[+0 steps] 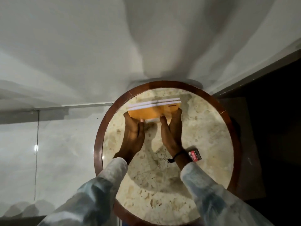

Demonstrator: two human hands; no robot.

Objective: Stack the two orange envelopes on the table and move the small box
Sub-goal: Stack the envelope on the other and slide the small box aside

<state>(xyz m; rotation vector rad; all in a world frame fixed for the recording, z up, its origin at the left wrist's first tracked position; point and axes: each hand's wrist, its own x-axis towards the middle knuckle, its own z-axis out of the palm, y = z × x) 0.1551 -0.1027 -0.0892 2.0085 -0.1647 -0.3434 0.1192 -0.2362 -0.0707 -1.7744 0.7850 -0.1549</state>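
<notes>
The orange envelopes (151, 112) lie together as one pile at the far side of the round table (228, 118), their white edges showing along the top. My left hand (133, 137) grips the pile's near left edge, thumb on top. My right hand (171, 132) holds its near right edge and corner. How the envelopes overlap is blurred. A small dark red box (195, 154) lies flat on the table just right of my right wrist, apart from both hands.
The table has a pale stone top inside a brown wooden rim. A white wall rises right behind it. A dark cabinet or doorway (268, 128) stands to the right. Pale tiled floor (48, 152) lies to the left.
</notes>
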